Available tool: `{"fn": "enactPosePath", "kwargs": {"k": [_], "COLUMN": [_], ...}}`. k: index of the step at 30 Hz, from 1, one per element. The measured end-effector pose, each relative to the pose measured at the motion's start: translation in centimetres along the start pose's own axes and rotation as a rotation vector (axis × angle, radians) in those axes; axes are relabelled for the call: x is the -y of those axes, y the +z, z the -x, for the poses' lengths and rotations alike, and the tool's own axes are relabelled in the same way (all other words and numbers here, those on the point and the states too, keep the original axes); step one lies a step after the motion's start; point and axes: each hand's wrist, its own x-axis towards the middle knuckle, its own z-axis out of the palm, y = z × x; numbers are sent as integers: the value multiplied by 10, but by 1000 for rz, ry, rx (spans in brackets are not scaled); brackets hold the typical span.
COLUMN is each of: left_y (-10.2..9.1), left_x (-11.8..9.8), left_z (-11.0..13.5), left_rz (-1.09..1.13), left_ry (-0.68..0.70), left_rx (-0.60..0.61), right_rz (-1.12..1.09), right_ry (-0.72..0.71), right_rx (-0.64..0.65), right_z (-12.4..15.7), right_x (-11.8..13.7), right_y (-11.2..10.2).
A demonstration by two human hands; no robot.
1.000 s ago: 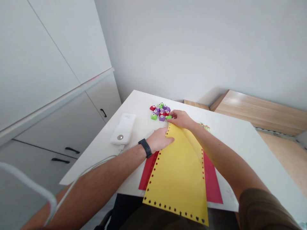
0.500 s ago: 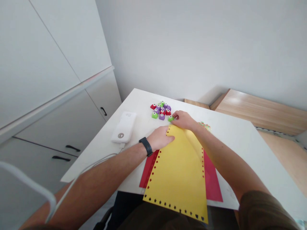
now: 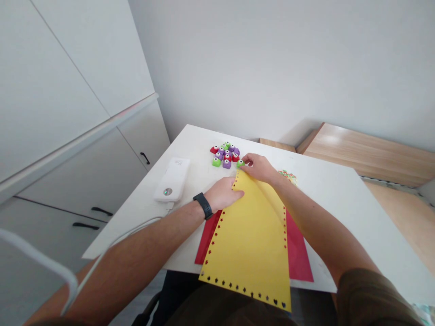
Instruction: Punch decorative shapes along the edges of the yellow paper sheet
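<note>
A yellow sheet of paper (image 3: 253, 235) slants down toward me over the table's front edge, with small shapes punched along its left, right and near edges. My left hand (image 3: 224, 194), wearing a dark wristband, grips the sheet's left edge, thumb on top. At the far end, the fingers of my right hand (image 3: 256, 166) close around a small green craft punch (image 3: 240, 163), which sits at the paper's far left corner. How far the paper goes into the punch is hidden. Red paper (image 3: 299, 249) lies beneath the yellow sheet.
Several red, green and purple craft punches (image 3: 227, 164) cluster behind my hands. Small coloured paper bits (image 3: 288, 175) lie right of my right wrist. At left is a white power bank (image 3: 172, 179) with a cable (image 3: 136, 230). A wooden surface (image 3: 374, 154) stands at right.
The whole view has shifted slightly. My right hand stays on the green punch, which sits closer against the paper's far corner. My left hand keeps its hold on the sheet.
</note>
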Motion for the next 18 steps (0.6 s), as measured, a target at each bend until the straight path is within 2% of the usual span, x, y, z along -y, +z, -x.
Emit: {"fn": "enactPosePath", "kwargs": {"k": [5,10,14,18], "left_y": [-2,-5,-8,-12], "left_x": [-1,-1,1,6], "left_z": [0,-3,-8,-14], "left_rz": [27,-12,17,73], "left_ry": [-10,78,154,205], "left_rx": [-42,-154,-167,-240], "right_rz": [-113,-533,-776,-861], "right_ry": [27,116,194,256], "right_rx": [-196,-341,-289,-204], "right_z": [16,66,121,161], "right_x": [-14,-32,-39,-46], "right_y": [-21,-47,-62,-61]}}
